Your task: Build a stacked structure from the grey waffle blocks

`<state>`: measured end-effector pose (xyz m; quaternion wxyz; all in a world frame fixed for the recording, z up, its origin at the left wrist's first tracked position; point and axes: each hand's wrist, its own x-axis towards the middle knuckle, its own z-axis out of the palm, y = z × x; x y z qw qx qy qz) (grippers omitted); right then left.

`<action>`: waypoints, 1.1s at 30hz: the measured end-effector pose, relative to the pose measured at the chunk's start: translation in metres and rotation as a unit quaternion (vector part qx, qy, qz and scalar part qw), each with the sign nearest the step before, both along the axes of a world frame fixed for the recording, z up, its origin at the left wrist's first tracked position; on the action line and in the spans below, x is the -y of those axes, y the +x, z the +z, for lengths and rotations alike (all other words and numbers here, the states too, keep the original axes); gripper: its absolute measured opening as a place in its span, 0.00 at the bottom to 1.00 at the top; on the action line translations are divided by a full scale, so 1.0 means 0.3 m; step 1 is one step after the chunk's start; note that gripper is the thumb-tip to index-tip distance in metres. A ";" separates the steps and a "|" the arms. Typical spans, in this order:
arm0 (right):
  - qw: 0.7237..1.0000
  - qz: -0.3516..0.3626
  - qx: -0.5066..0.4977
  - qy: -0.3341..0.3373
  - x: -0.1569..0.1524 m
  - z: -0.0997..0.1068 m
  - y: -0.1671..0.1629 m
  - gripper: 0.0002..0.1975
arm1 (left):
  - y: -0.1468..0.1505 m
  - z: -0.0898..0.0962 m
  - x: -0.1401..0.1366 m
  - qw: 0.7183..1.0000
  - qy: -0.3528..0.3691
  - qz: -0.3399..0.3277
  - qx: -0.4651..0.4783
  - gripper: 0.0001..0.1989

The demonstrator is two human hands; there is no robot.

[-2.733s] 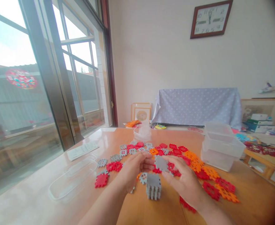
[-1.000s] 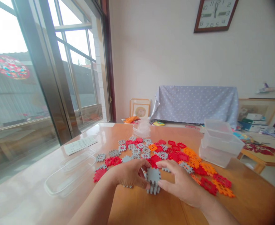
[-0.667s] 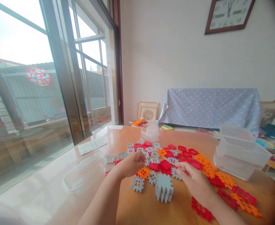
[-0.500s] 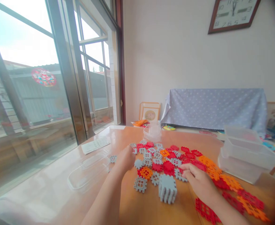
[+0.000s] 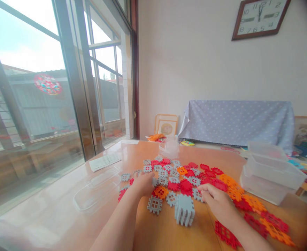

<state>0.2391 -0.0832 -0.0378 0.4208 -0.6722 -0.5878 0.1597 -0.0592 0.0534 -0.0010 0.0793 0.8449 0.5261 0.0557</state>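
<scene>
Grey, red and orange plastic interlocking tiles lie scattered over the wooden table. My left hand [image 5: 144, 184] is at the left side of the spread, its fingers curled at a plain grey interlocking tile [image 5: 154, 181], mostly covered by the hand. My right hand [image 5: 213, 196] hovers at the right side with fingertips pressed together, beside a grey windowed tile [image 5: 197, 195]; whether anything is between them is hidden. Between my hands, nearer to me, stands a neat stack of grey tiles [image 5: 184, 210]. A grey window tile [image 5: 154, 205] lies left of the stack.
Clear plastic boxes [image 5: 270, 181] stand at the right, beyond a row of orange tiles [image 5: 252, 203]. A clear lid [image 5: 96, 191] and a paper sheet [image 5: 105, 161] lie left. A small clear container [image 5: 169, 148] is at the back.
My left hand has come back towards me from the far tiles to the plain grey tile, uncovering tiles behind it. My right hand has hardly moved. The view has shifted slightly.
</scene>
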 end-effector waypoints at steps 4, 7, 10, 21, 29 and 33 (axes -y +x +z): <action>1.000 0.004 0.010 -0.022 -0.002 0.007 0.000 0.17 | 0.001 -0.004 -0.013 1.000 -0.002 -0.010 -0.010 0.18; 1.000 0.009 0.011 -0.021 -0.004 0.005 -0.004 0.16 | -0.001 -0.001 -0.018 1.000 0.013 -0.015 -0.010 0.16; 1.000 0.013 0.011 -0.012 0.000 0.004 -0.010 0.16 | 0.002 -0.005 -0.022 0.999 0.032 -0.014 -0.005 0.18; 1.000 -0.002 -0.003 -0.001 0.000 0.008 -0.002 0.16 | 0.004 -0.013 -0.042 0.995 0.062 0.043 0.067 0.16; 0.997 -0.027 -0.037 0.065 0.033 0.066 -0.029 0.17 | 0.029 0.074 -0.002 0.946 -0.009 0.082 0.313 0.06; 0.991 -0.061 -0.018 0.114 0.058 0.106 -0.052 0.20 | 0.079 0.143 0.087 0.830 -0.160 0.004 0.534 0.06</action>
